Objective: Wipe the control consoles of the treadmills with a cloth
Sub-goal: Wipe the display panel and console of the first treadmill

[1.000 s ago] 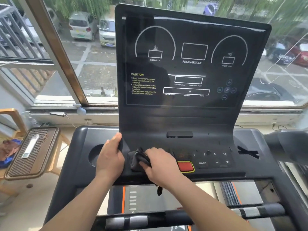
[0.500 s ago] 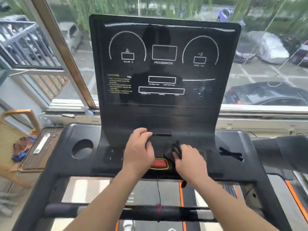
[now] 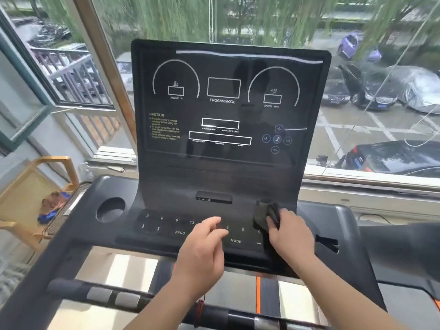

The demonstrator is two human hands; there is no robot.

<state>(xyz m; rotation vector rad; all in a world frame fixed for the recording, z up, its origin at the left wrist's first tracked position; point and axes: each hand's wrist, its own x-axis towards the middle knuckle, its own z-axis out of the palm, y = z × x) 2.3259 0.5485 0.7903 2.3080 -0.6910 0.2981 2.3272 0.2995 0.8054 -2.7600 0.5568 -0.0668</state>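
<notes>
Charcoal on charcoal: gripping the cloth (image 3: 264,215) in the right hand (image 3: 290,231), curling the fingers round the bunched wad and pressing it onto the console (image 3: 181,186) just ahead of the knuckles, at the right end of the key strip (image 3: 162,222). Holding the left hand (image 3: 204,246) half open, bending its fingers loosely over the middle keys and grasping nothing; hard to tell whether actually touching them. Working, by the look of it, on the lower deck, with 2 stretches lying within reach of the cloth hand: the key strip running away to its left, long axis crosswise, and the upright display panel (image 3: 226,103) rising ahead of and above it. Probably calling next for a sweep leftward or upward from the right hand, being the only 1 carrying cloth. Risking a bump on any leftward pass, with the left hand lying directly in that path, near but apart.
</notes>
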